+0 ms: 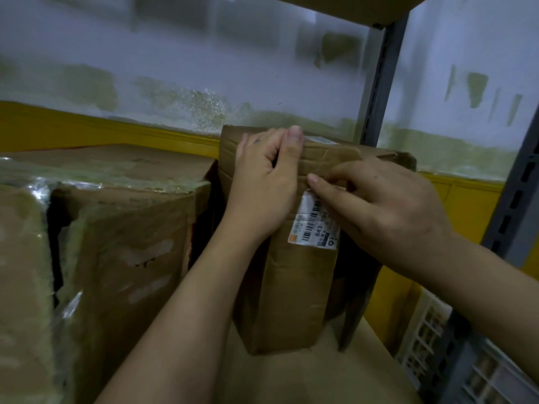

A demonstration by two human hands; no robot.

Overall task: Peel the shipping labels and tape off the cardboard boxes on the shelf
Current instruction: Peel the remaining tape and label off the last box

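Currently: label removal on one box, peel not visibly started.

Shelf board (291, 380) lies below both hands. Left of the left hand (262, 185) stand two large boxes: a taped box (131, 243) just beside the wrist and a film-covered box (20, 272) further out.

The small box (288, 301) stands upright between the hands. The left hand grips its top edge, fingers curled over the rim and thumb pressed on the front face.

The right hand (388, 211) rests against the same face. Its index fingertip (312, 179) touches the upper edge of the shipping label (316, 228), which sits directly under that hand. The thumb is hidden, so it cannot be told whether a corner is pinched.

Risks, judged:
- The paper label may tear into strips if pulled fast or at a steep angle.
- The cardboard's top ply may lift with the adhesive.
- The tall, narrow box may tip toward the right hand if the left grip loosens.

Counts:
- Boxes on this level: three.
- Labels plainly seen: one.
- A pale patch on the box top beyond the left fingers: unidentified.
- Hands: two.
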